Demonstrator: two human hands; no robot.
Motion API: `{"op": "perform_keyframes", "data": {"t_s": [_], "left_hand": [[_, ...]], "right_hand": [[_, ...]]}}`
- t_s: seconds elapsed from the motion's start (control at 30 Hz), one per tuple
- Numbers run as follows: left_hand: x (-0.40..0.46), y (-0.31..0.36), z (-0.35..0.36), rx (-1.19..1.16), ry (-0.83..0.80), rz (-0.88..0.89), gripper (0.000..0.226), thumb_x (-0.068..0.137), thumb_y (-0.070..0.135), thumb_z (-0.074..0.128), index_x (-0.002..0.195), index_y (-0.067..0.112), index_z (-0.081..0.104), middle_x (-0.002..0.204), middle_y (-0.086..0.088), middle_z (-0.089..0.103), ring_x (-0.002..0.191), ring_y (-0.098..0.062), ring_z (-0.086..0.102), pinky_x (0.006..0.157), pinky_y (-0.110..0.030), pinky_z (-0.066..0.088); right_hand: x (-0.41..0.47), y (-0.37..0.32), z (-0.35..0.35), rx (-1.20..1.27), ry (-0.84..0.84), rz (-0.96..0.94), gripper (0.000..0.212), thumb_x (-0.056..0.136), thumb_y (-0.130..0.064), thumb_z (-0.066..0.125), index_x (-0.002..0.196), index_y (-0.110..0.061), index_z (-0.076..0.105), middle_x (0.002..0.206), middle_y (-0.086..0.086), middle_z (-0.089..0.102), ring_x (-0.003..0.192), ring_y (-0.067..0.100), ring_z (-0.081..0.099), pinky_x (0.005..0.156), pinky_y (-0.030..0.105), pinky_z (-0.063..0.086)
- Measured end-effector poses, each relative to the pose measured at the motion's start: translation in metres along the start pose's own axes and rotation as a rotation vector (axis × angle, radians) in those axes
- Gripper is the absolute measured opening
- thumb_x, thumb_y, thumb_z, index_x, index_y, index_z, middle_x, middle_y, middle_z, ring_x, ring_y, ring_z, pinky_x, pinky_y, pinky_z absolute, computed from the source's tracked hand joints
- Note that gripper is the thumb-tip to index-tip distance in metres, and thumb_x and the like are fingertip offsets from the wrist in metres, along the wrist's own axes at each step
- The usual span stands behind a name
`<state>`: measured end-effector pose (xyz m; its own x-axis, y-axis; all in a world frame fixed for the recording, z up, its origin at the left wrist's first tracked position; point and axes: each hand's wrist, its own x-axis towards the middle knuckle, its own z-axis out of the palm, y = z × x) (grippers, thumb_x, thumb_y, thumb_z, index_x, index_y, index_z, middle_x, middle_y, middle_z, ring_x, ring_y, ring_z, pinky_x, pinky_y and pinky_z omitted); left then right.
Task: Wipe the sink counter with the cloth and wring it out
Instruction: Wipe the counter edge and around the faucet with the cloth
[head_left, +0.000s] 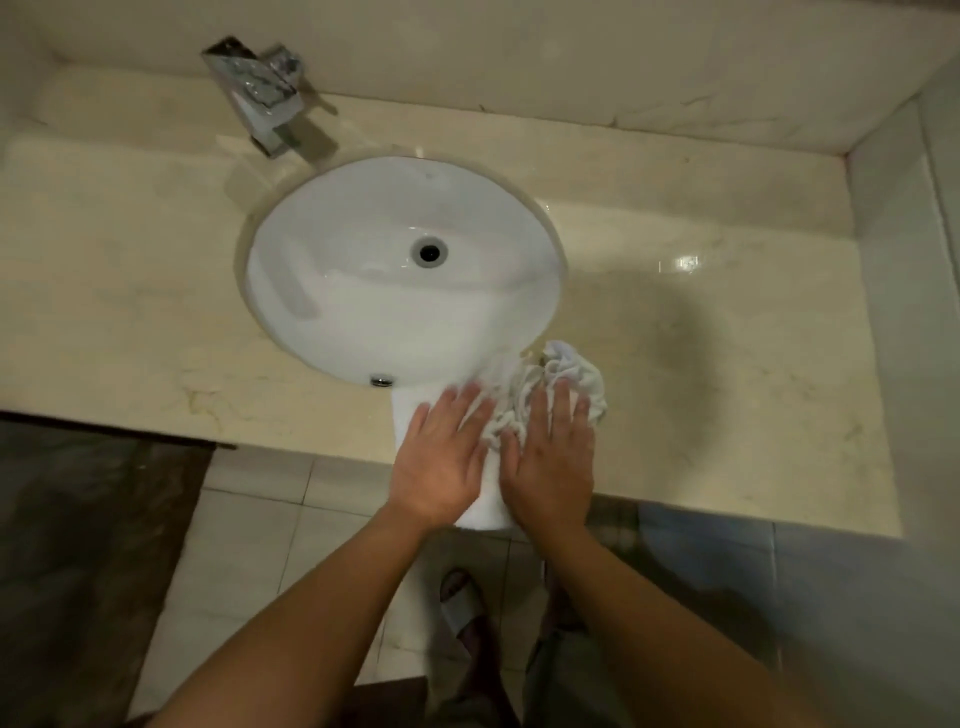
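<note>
— What does the room look like around the sink (332, 291)?

— A pale marble counter (701, 332) runs along a matching wall, and the oval white sink is set into it. Left of the sink and below the counter's front edge there is a dark mat (88, 535) on the tiled floor (249, 519). Behind the sink, toward its left, stands a chrome tap (260, 93). The drain (429, 252) sits near the sink's middle, and a small chrome overflow (382, 381) shows at its front rim.

— And the hands?

— Both are just in front of the sink, at its front right. The left hand (441, 462) lies flat with fingers straight and spread, pressing down on the white front of the sink and touching the edge of the cloth (566, 379). The right hand (553, 460) is beside it, also flat, fingers straight, pressing on the cloth. Neither hand clutches anything.

— Where exactly is the cloth?

— It is a crumpled white bundle on the counter at the sink's front right rim, partly under the right hand's fingers. Below the sink, a sandalled foot (460, 603) stands on the tiles.
</note>
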<state>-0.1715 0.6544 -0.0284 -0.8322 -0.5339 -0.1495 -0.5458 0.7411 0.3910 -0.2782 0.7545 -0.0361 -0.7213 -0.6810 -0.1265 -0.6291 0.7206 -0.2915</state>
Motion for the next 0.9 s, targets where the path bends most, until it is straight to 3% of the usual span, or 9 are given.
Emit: {"op": "perform_keyframes", "data": {"t_s": [0.17, 0.27, 0.43, 0.67, 0.9], "left_hand": [[-0.044, -0.076, -0.016, 0.051, 0.066, -0.140, 0.052, 0.100, 0.037, 0.026, 0.150, 0.025, 0.033, 0.160, 0.003, 0.025, 0.148, -0.017, 0.017, 0.119, -0.043, 0.016], [-0.055, -0.093, -0.021, 0.064, 0.072, -0.206, 0.053, 0.101, 0.039, 0.022, 0.151, 0.024, 0.031, 0.161, 0.003, 0.019, 0.149, -0.016, 0.012, 0.120, -0.045, 0.014], [-0.042, -0.049, -0.004, 0.048, 0.109, -0.287, 0.055, 0.100, 0.036, 0.022, 0.150, 0.018, 0.034, 0.160, -0.006, 0.024, 0.149, -0.026, 0.015, 0.118, -0.051, 0.013], [0.003, 0.044, 0.024, 0.171, 0.005, -0.188, 0.058, 0.098, 0.037, 0.026, 0.151, 0.016, 0.032, 0.160, -0.009, 0.024, 0.148, -0.029, 0.016, 0.115, -0.051, 0.015], [0.040, 0.067, 0.028, 0.263, -0.094, -0.111, 0.059, 0.100, 0.040, 0.022, 0.154, 0.016, 0.024, 0.163, -0.008, 0.010, 0.150, -0.029, 0.005, 0.115, -0.049, 0.010]], "right_hand": [[-0.017, -0.080, 0.020, 0.006, -0.072, -0.204, 0.066, 0.098, -0.046, 0.027, 0.154, -0.013, 0.028, 0.164, 0.012, 0.014, 0.149, 0.039, 0.014, 0.120, 0.050, 0.021], [-0.017, -0.100, 0.029, -0.011, -0.157, -0.291, 0.066, 0.098, -0.047, 0.011, 0.158, -0.018, 0.013, 0.165, 0.006, -0.004, 0.151, 0.033, -0.008, 0.123, 0.048, 0.008], [-0.010, -0.064, 0.019, 0.008, -0.101, -0.333, 0.059, 0.099, -0.045, 0.026, 0.151, -0.019, 0.038, 0.161, 0.004, 0.027, 0.149, 0.030, 0.022, 0.115, 0.048, 0.033], [-0.005, 0.039, -0.012, 0.012, 0.004, -0.153, 0.058, 0.098, -0.040, 0.035, 0.151, -0.015, 0.037, 0.161, 0.010, 0.028, 0.145, 0.032, 0.031, 0.112, 0.048, 0.038], [0.015, 0.064, -0.024, 0.000, 0.008, -0.101, 0.060, 0.096, -0.040, 0.036, 0.150, -0.014, 0.037, 0.159, 0.011, 0.030, 0.144, 0.033, 0.032, 0.112, 0.049, 0.035]]}}
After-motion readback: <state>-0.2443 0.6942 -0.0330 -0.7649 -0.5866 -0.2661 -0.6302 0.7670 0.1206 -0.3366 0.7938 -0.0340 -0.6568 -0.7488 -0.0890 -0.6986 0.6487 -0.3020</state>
